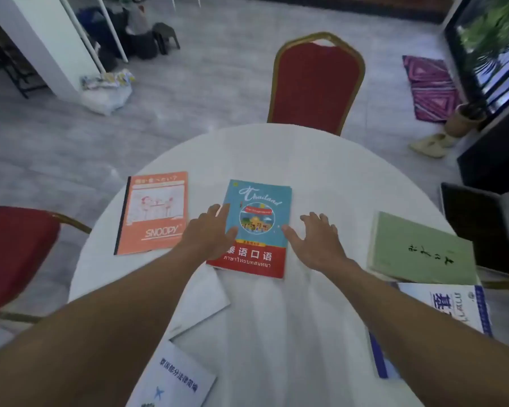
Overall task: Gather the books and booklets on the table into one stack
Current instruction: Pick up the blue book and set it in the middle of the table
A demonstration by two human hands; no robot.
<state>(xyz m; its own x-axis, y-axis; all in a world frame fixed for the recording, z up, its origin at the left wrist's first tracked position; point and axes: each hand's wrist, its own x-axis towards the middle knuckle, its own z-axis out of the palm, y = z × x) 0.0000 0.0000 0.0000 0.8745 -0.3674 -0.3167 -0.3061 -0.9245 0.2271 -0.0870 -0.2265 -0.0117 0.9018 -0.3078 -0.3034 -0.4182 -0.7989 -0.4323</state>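
Note:
A teal and red Thailand book (254,230) lies flat at the table's middle. My left hand (210,230) rests at its left edge, thumb on the cover, fingers spread. My right hand (315,239) hovers open just right of it, thumb near its right edge. An orange Snoopy notebook (152,214) lies at the left. A green book (420,251) lies at the right, a white and blue book (453,306) below it, partly under my right arm. A white booklet (174,377) sits at the near edge, and a plain white sheet (202,301) lies under my left forearm.
The round table has a white cloth (276,160). A red chair (316,83) stands behind it and another red chair (15,254) at the left. A dark chair (479,227) is at the right. Bags and a mat lie on the grey floor.

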